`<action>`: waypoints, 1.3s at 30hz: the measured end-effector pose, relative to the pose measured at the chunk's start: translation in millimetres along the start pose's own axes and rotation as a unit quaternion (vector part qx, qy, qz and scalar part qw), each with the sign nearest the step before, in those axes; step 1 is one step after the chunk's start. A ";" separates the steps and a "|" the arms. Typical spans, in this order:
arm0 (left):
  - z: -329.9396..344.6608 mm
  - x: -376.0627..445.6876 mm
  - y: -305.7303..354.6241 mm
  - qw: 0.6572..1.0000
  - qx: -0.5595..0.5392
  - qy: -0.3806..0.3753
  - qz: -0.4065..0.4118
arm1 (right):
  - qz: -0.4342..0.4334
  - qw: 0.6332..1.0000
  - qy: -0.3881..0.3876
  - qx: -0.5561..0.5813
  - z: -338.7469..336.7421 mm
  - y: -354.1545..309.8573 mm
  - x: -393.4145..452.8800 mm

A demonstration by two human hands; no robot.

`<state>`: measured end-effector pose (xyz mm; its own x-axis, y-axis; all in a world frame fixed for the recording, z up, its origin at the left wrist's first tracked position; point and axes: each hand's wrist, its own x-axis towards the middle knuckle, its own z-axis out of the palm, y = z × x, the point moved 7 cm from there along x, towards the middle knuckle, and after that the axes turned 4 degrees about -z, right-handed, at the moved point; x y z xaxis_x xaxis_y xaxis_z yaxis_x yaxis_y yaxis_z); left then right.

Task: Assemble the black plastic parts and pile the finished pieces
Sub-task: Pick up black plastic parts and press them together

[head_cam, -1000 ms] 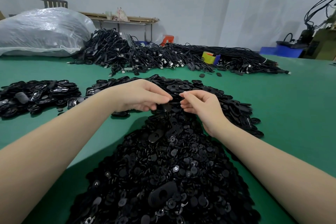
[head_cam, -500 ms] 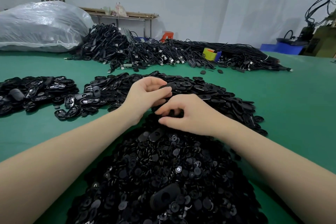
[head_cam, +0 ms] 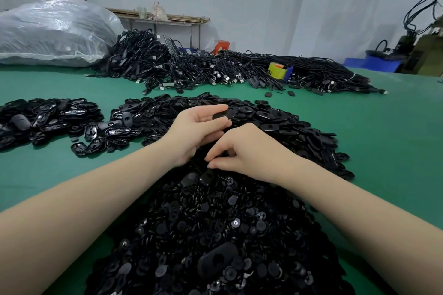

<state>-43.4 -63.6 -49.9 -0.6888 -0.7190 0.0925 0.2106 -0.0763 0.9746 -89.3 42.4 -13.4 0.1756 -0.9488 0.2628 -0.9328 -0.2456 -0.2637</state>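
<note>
Left hand (head_cam: 199,127) pinches an oval black shell (head_cam: 221,115) over the far pile (head_cam: 275,122), right hand (head_cam: 249,153) curls into the near heap of small discs (head_cam: 215,223), grip unclear; risk: fingers snag two discs or drop one among lookalikes.

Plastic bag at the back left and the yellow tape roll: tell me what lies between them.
In the head view, a heap of black cables lies between the plastic bag and the yellow tape roll.
</note>
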 end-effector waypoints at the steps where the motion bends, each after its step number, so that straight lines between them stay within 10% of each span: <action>1: -0.1 0.2 -0.4 1.000 -0.005 -0.003 -0.008 | 0.001 1.000 0.007 0.012 -1.7 0.7 -0.4; 12: -3.7 -2.9 2.9 0.998 0.009 0.052 -0.015 | -0.019 0.978 0.140 0.155 -18.2 4.7 -4.4; 20: -3.6 -1.3 -2.5 0.999 0.030 0.031 -0.031 | 0.125 0.890 0.367 0.239 -27.4 63.7 -27.3; 33: -2.1 4.2 -2.9 0.999 0.041 0.001 -0.013 | 0.160 0.810 0.406 0.392 -20.2 78.7 -27.6; 39: 0.0 2.2 -1.5 0.997 0.073 -0.016 0.003 | 0.179 0.835 0.378 0.357 -12.8 86.0 -30.0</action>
<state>-45.2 -65.0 -51.2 -0.7099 -0.6968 0.1020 0.1132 0.0300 0.9931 -178.8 52.2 -32.1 -0.5744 -0.6570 0.4883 -0.4096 -0.2858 -0.8664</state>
